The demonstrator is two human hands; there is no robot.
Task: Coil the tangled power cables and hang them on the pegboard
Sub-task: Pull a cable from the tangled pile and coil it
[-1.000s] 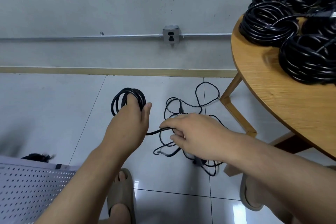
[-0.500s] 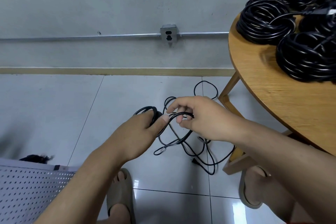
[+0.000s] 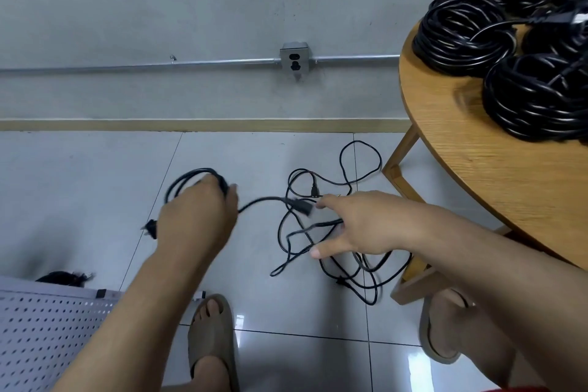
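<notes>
My left hand [image 3: 197, 216] grips a small coil of black power cable [image 3: 186, 180] above the floor. A plug [image 3: 150, 228] hangs below that hand. The cable's free length [image 3: 264, 200] runs right to a blurred connector [image 3: 302, 207]. My right hand [image 3: 359, 227] hovers over the tangled cables [image 3: 350, 267] on the tiles, index finger and thumb stretched out straight. A blurred strand [image 3: 313, 225] runs up to its fingers; no grip on it shows. The white pegboard [image 3: 38, 328] lies at the lower left.
A round wooden table [image 3: 477, 175] at the right carries several coiled black cables [image 3: 461, 32]. Its legs [image 3: 397, 162] stand beside the tangle. A wall outlet [image 3: 294, 60] sits on a metal conduit. My sandalled feet [image 3: 213, 337] are below. Another black cable [image 3: 63, 277] lies behind the pegboard.
My hands have drawn apart: the left swung left with the coil, the right let go of the strand it fed and moved right and down over the tangle.
</notes>
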